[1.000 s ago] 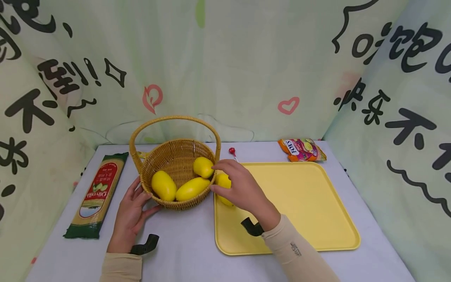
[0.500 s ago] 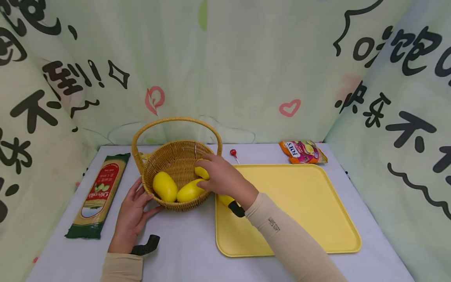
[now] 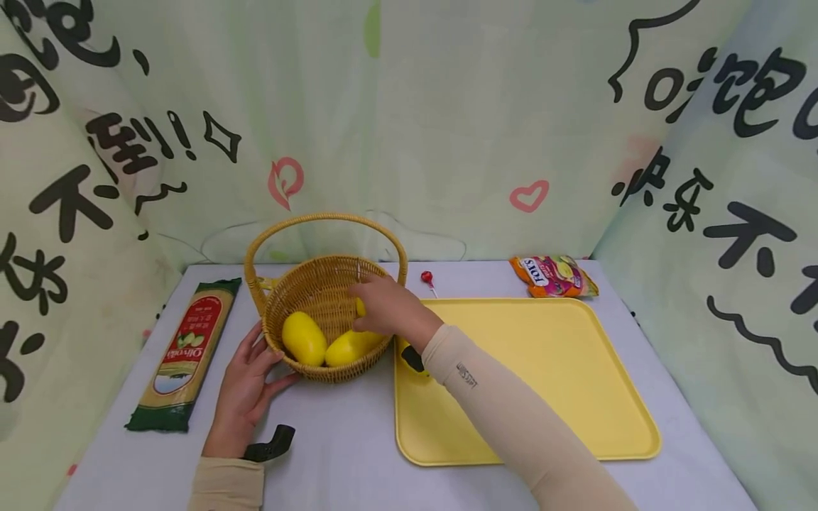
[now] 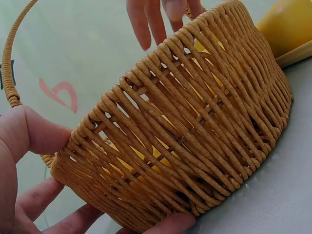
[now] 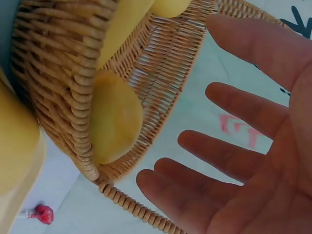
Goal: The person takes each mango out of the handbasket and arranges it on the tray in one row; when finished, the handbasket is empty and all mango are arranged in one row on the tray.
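Observation:
A wicker basket [image 3: 313, 284] with a tall handle stands on the table and holds smooth yellow oval fruits. One fruit [image 3: 303, 338] lies at the left inside, another fruit [image 3: 350, 348] at the front. A third fruit [image 5: 117, 117] is mostly hidden by my right hand in the head view. My left hand [image 3: 243, 397] holds the basket's left side, thumb at the rim and fingers spread along the outer wall. Over the basket's right part hovers my right hand [image 3: 390, 306], its fingers extended and nothing between them. Beneath the right wrist, another yellow fruit [image 5: 14, 141] sits on the tray.
The yellow tray [image 3: 543, 397] lies right of the basket. A green, red and tan package [image 3: 185, 355] is at the left. At the back are a red lollipop [image 3: 427, 277] and an orange-purple snack bag [image 3: 554, 276]. A printed curtain [image 3: 447, 142] surrounds the table.
My right hand has moved left from the basket's right rim to above its inside, covering most of the rear right fruit. The left hand keeps its place on the basket.

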Available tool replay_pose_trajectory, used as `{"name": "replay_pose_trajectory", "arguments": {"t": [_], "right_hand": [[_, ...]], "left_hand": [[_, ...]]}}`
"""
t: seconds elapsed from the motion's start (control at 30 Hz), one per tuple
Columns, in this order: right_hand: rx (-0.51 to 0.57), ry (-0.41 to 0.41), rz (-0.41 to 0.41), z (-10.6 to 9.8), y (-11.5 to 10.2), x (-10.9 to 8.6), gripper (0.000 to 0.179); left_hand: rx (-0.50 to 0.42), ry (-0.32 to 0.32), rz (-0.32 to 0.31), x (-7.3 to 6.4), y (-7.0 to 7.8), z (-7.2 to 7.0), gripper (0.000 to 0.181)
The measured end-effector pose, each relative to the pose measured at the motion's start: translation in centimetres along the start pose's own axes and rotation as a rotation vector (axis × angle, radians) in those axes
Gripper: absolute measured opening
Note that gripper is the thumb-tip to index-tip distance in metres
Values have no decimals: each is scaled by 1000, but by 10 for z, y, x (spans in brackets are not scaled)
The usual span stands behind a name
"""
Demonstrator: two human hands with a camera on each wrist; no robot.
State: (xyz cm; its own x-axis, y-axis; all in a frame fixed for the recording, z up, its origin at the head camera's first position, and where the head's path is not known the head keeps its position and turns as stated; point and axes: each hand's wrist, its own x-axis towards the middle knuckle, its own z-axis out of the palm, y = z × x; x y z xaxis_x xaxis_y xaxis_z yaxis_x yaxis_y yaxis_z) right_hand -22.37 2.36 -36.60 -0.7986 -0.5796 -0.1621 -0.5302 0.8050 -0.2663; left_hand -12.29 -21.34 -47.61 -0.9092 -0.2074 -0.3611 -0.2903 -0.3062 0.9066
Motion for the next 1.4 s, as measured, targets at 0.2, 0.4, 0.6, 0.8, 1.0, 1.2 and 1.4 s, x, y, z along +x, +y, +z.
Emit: {"name": "replay_pose_trajectory", "arguments": {"t": [0.2,0.4,0.6,0.8,1.0,1.2,1.4], "right_hand": [[-101,-25,32,1,-1,13,58],[-129,-71,30,3,4,26,57],[-122,-116,26,1,5,36,56],[-138,-169,19,1,6,41,52],[-204,-225,10,1,6,46,53],[-209,-268,-1,-3,5,47,57],[-215,-292,13,-6,4,47,51]], "left_hand": [[3,2,3,1,-1,-1,77],[7,7,7,3,-2,-2,77],[2,13,10,4,-1,-1,78],[0,1,11,3,-2,-2,78],[-2,-3,13,4,-2,-3,77],[3,-4,25,3,-4,-3,78],[1,-5,31,4,-4,-3,78]]}}
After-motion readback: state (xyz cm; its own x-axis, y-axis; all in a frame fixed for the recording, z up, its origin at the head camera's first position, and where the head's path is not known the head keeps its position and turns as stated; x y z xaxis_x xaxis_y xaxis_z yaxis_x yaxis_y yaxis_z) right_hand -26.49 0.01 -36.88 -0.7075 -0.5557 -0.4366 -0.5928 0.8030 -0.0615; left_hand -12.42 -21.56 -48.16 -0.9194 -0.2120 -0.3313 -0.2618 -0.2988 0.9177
